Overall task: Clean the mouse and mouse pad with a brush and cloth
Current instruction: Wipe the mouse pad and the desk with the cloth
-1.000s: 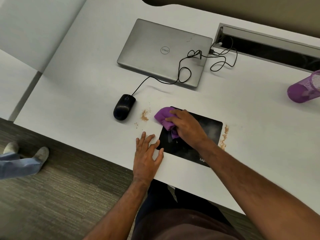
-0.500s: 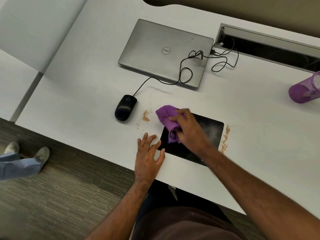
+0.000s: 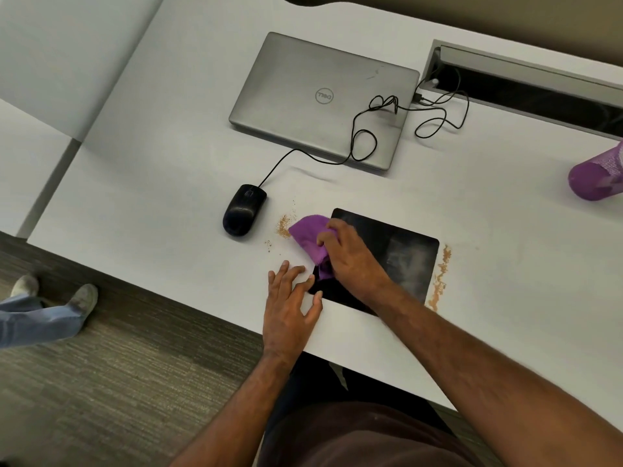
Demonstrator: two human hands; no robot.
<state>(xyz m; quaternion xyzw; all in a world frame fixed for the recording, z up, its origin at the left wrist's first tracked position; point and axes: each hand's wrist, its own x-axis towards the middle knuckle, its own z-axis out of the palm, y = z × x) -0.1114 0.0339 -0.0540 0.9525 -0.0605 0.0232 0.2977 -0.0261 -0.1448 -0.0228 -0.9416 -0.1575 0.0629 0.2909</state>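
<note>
A black mouse pad [image 3: 408, 261] lies on the white desk, with a dusty grey smear on its right half. My right hand [image 3: 354, 261] grips a purple cloth [image 3: 308, 235] at the pad's left edge; the cloth hangs partly off the pad onto the desk. My left hand [image 3: 290, 305] lies flat with spread fingers on the desk, its fingertips touching the pad's near-left corner. A black wired mouse [image 3: 243, 210] sits on the desk to the left of the pad. Brown crumbs [image 3: 285, 225] lie between mouse and pad. No brush is in view.
More brown crumbs [image 3: 440, 281] line the pad's right edge. A closed grey laptop [image 3: 323, 99] sits behind, with the mouse cable [image 3: 364, 136] looping over it to a cable tray [image 3: 526, 79]. A purple bottle [image 3: 596, 173] lies at the right edge. Another person's legs [image 3: 43, 315] stand at left.
My right hand has drawn the cloth from the pad's upper left towards its left edge. My left hand has stayed in place.
</note>
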